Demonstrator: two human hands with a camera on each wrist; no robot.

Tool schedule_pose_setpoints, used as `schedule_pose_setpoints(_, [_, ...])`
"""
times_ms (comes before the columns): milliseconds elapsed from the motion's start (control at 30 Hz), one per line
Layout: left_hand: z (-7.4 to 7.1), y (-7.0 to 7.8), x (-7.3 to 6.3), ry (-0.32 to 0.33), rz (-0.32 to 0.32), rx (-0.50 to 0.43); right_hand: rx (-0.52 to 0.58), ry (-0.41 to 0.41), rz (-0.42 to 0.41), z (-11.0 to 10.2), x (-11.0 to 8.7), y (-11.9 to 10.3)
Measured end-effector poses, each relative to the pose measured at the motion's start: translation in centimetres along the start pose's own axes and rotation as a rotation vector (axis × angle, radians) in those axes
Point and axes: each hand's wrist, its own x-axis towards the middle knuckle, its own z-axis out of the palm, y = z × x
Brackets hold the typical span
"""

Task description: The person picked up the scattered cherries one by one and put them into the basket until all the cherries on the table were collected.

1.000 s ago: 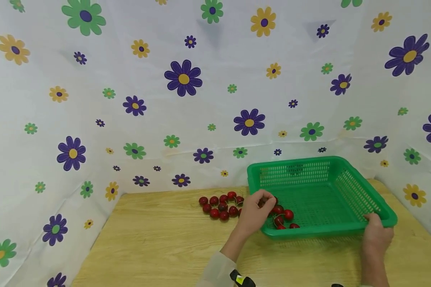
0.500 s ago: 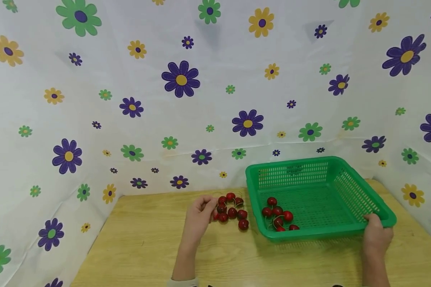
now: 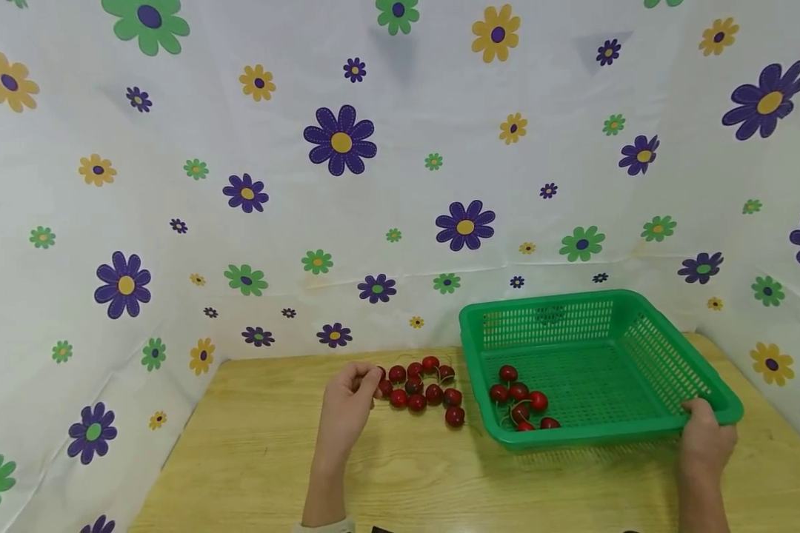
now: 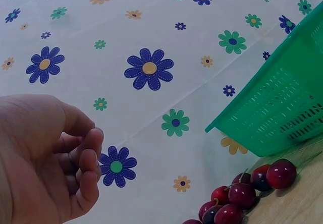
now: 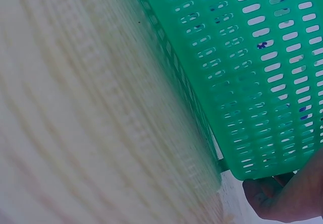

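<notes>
Green basket [image 3: 593, 431] and red cherries [image 3: 417, 403] on a wood-grained bench [image 3: 273, 437]

Behind the bench, one white backdrop [image 3: 273, 244], creased in places and printed with purple, yellow and green flowers. Below, the bench, yellowish, with fine grain. At its right side, one rectangular basket, apparently plastic, with smooth rim and walls pierced by rows of slots; opening upward, long axis running left to right in the head view, roughly along the back edge of the bench, one short end toward the cherries outside.

Two hands in view. At the near right corner of the basket, the right hand [image 3: 707, 438], bent round the rim and gripping it. At the far side of the cherries, the left hand [image 3: 347, 403], with fingers [image 4: 89, 162] curled and tips narrowly spaced, next to the leftmost cherry; impossible to tell whether holding it or its stem.

Smallest, the cherries: round, glossy, bright to dark red. Twelve visible on the bench in a loose cluster just left of the basket; seven more inside, gathered near its left wall. Thin, curved stems [image 3: 450, 378] on several, pointing in differing directions.
</notes>
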Motion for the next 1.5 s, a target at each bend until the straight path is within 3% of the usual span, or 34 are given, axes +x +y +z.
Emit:
schedule_pose_setpoints(300, [0.13,-0.26,0.33,0.009,-0.030,0.007,0.051,0.023,-0.004,-0.08,-0.13,-0.05])
schedule_pose_setpoints(533, [0.13,-0.29,0.09,0.003,-0.013,0.016,0.108,0.033,-0.042,0.24,-0.35,-0.11])
schedule_pose_setpoints(1500, [0.02,-0.53,0.10,0.002,-0.009,0.057,0.040,0.014,-0.043,0.25,-0.27,0.17])
